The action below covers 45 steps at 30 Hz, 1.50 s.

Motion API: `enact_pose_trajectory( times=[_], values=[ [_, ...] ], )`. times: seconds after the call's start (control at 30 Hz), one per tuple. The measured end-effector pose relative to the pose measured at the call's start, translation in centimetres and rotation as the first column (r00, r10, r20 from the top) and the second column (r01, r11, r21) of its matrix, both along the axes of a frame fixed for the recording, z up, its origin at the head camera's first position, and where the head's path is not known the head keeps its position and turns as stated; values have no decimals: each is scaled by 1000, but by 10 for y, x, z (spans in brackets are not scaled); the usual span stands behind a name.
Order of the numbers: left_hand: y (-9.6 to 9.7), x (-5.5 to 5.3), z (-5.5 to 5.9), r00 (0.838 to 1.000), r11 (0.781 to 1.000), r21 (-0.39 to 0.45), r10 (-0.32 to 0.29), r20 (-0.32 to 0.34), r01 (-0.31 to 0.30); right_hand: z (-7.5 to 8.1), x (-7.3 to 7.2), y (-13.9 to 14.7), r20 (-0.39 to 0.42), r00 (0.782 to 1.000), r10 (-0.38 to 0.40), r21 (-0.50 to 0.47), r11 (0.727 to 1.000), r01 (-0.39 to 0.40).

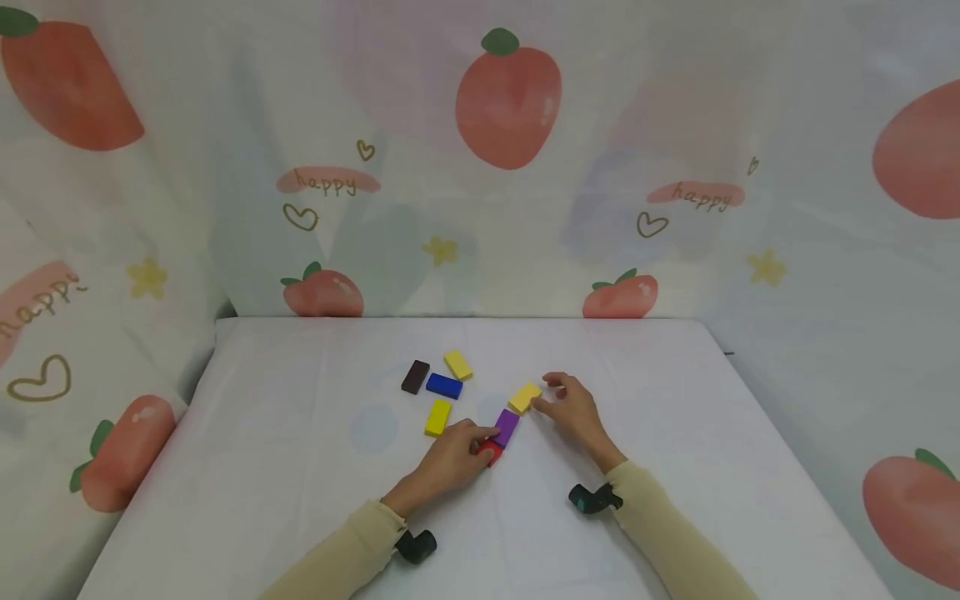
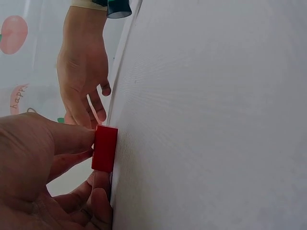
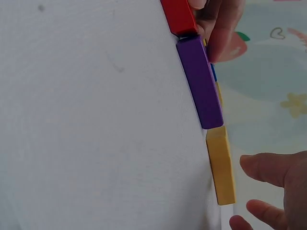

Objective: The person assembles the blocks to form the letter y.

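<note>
A red block [image 1: 491, 452], a purple block [image 1: 506, 428] and a pale yellow block [image 1: 525, 398] form a slanting row on the white table, end to end. My left hand [image 1: 453, 458] holds the red block [image 2: 104, 148], thumb on it and curled fingers at its side. Its index finger reaches to the side of the purple block [image 3: 199, 81]. Beside the far end of the row is my right hand [image 1: 576, 412], thumb and fingers spread around the pale yellow block [image 3: 220, 167]. A gap shows between that thumb and the block in the right wrist view.
Left of the row lie a dark brown block [image 1: 415, 377], a blue block [image 1: 445, 386], a yellow block [image 1: 457, 365] at the back and another yellow block [image 1: 438, 417] near my left hand. A fruit-printed curtain [image 1: 510, 233] encloses the table's back and sides.
</note>
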<state>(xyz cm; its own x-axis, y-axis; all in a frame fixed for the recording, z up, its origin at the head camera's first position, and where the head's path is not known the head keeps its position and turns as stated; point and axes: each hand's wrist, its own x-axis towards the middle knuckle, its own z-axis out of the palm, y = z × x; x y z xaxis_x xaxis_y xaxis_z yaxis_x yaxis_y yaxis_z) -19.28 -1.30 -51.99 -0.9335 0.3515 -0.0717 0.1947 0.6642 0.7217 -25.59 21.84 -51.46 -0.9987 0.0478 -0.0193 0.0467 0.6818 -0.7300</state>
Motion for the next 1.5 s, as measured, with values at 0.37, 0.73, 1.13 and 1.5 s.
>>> enact_pose_trajectory(
  times=[0.37,0.73,1.13,1.5],
  values=[
    [1,-1,-1,1000,1000,-6,-9,-9,9,-2,6,-9,-4,1000,8,91,996,-8],
    [1,-1,0,1000,999,-31,-12,2,12,-4,6,-11,-22,999,23,120,993,-20],
    [1,-1,1,1000,1000,-27,-10,-2,10,0,4,-14,11,998,60,106,992,-61],
    [1,-2,2,1000,999,-33,-13,2,13,-1,1,-14,6,996,85,105,991,-85]
  ],
)
